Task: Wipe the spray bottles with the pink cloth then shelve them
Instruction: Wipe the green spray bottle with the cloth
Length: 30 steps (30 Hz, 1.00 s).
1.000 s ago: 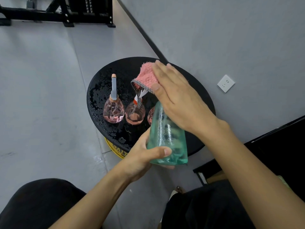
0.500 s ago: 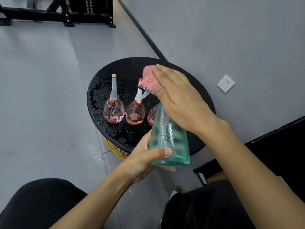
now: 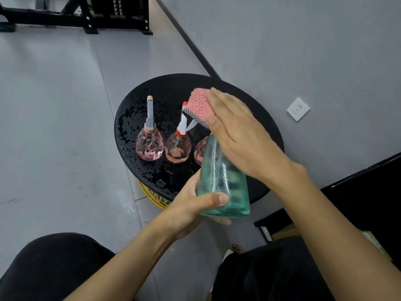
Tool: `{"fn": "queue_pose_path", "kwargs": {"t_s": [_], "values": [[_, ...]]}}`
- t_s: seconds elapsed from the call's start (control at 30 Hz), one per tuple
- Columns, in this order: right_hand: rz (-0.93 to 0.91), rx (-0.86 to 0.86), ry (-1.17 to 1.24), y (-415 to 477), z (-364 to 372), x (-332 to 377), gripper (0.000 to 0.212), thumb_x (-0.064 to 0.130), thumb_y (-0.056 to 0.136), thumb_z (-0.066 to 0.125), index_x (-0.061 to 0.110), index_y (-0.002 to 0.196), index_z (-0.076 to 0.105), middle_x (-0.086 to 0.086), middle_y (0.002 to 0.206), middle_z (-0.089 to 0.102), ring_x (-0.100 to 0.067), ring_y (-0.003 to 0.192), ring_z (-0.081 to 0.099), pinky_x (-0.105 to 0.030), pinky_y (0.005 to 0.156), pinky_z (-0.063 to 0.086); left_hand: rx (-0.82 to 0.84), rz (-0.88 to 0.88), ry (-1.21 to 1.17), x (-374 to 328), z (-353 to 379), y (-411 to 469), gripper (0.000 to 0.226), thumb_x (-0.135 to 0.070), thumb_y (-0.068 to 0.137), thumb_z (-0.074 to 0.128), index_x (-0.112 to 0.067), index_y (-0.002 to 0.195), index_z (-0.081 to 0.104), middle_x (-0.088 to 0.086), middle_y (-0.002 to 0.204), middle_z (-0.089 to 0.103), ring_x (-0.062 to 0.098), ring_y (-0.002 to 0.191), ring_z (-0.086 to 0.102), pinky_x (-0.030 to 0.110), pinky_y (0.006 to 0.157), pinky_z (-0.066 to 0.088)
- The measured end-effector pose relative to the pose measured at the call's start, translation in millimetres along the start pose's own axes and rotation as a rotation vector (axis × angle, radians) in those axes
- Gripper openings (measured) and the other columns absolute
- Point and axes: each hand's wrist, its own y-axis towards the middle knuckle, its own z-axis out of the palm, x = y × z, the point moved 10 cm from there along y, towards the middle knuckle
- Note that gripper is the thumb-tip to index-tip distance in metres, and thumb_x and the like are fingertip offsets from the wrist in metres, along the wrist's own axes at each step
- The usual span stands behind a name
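One: Cloth (image 3: 200, 103) sits bunched tighter than a second ago, so the red-and-white trigger (image 3: 183, 122) behind it shows again. The green bottle (image 3: 221, 179) has barely shifted.

Two: And the setting, big things first?

One: Grey floor (image 3: 54, 127) on the left, grey wall (image 3: 303, 51) on the right, a black frame (image 3: 86, 16) along the top edge. Near the wall stands a round black surface (image 3: 169, 90), wet with droplets, on a yellow base (image 3: 152, 196).

Two: The hands?

One: Left hand (image 3: 188, 207) grips the green bottle near its base, thumb across the front. Right hand (image 3: 240, 131) holds the cloth over the bottle's top, fingers laid along it and thumb at its edge.

Two: Where is that bottle exactly?

One: Up in the air, in front of the surface's near edge, tilted with its top away from the person. Its head is hidden under cloth and hand.

Two: The others?

One: Three pink bottles (image 3: 178, 148) stand upright in a row on the surface, close together. The left one has a tall grey nozzle (image 3: 150, 114) and the middle one has the trigger. The third is mostly hidden behind the green bottle.

Two: Anything small?

One: A white socket (image 3: 298, 109) on the wall, right of the surface.
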Motion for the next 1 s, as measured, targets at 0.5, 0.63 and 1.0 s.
{"fn": "queue_pose_path", "kwargs": {"t_s": [0.5,0.63,1.0], "values": [[-0.095,0.044,-0.100,-8,9,19,0.057,0.041,0.102,0.017,0.017,0.152,0.026,0.005,0.161,0.018,-0.009,0.149,-0.001,-0.029,0.121,0.000,0.037,-0.014,0.022,3,9,1,0.062,-0.025,0.058,0.071,-0.017,0.116,0.051,-0.002,0.094,0.071,0.018,0.082,0.070,0.028,0.052,0.055],[-0.160,0.123,-0.139,-23,16,34,0.057,0.042,0.100,0.016,0.020,0.150,0.032,0.008,0.159,0.023,-0.010,0.149,0.008,-0.034,0.122,0.002,0.008,-0.013,-0.008,3,3,2,0.059,-0.023,0.056,0.071,-0.014,0.111,0.050,-0.001,0.088,0.072,0.019,0.078,0.071,0.029,0.051,0.055],[-0.034,0.042,0.011,-11,7,-1,0.055,0.041,0.103,0.022,0.019,0.154,0.021,0.008,0.162,0.014,-0.008,0.149,0.001,-0.021,0.120,-0.002,0.012,-0.030,-0.047,4,4,3,0.067,-0.024,0.058,0.070,-0.010,0.121,0.051,0.005,0.098,0.070,0.022,0.082,0.070,0.031,0.053,0.057]]}}
